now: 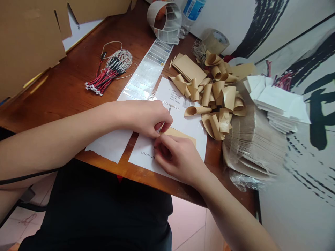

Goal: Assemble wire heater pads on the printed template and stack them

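Note:
Over the printed white sheet (142,148), near the table's front edge, my left hand (154,118) and my right hand (180,153) meet with fingertips almost touching. A flat piece of brown paper (180,134) shows between them. The thumb and bent fingers of my left hand pinch its left end. My right hand's fingers are curled closed at that same end; their tips are partly hidden. Just beyond my hands, strips of clear tape lie on the sheet. Rolled and curled brown paper pieces (206,94) are heaped to the right.
A long strip of silvery labels (141,80) runs back to its roll (176,21), beside a water bottle (192,12). Red-black wires (99,80) lie back left. At right are tape (216,40), stacked brown bags (251,146) and white packets (280,101). Cardboard (28,45) stands left.

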A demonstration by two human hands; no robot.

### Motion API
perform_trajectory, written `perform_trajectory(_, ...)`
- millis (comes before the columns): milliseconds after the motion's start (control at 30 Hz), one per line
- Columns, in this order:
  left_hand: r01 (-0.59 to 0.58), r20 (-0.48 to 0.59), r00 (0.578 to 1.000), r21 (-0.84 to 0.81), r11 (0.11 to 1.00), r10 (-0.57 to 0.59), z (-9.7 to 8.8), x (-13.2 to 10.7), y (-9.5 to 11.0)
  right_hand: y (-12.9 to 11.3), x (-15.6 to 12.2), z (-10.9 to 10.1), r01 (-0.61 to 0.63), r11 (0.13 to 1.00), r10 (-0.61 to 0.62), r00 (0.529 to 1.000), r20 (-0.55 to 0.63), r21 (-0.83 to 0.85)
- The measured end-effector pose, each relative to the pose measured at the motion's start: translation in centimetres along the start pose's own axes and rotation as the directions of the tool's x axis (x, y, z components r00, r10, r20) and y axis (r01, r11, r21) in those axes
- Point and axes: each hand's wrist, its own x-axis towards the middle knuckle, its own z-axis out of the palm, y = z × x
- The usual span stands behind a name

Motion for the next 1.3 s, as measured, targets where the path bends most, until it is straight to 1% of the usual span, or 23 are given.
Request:
perform_trajectory(433, 0.006, 0.005, 1.0, -0.004, 1.0, -0.006, -0.02, 0.04, -0.08, -0.01, -0.02, 0.08, 0.015, 1.0, -0.016, 1.0, -0.018, -0.015)
perform_trajectory(667, -0.005, -0.006, 1.0, -0.003, 1.0, 0.005, 0.06, -0.03, -0.18, -0.06, -0.13, 0.42, 0.008, 0.999, -0.011, 0.999, -0.051, -0.049)
perform_trajectory(867, -0.008, -0.012, 1.0, -0.002, 1.0, 0.008, 0.13, 0.02, -0.25, 0.04, -0.04, 0.35, -0.001, 1.0, 0.001, 0.999, -0.036, -0.014)
perform_trajectory(1067, 0.016, 0.009, 1.0, -0.002, 1.0, -0.016, -0.01, 0.02, -0.08, 0.05, 0.06, 0.15, -0.005, 1.0, 0.006, 1.0, -0.026, 0.029)
perform_trajectory(1300, -0.002, -0.006, 1.0, -0.003, 1.0, 0.002, 0.07, 0.05, -0.15, 0.02, 0.17, -0.16, -0.008, 0.999, 0.009, 1.0, -0.029, 0.036)
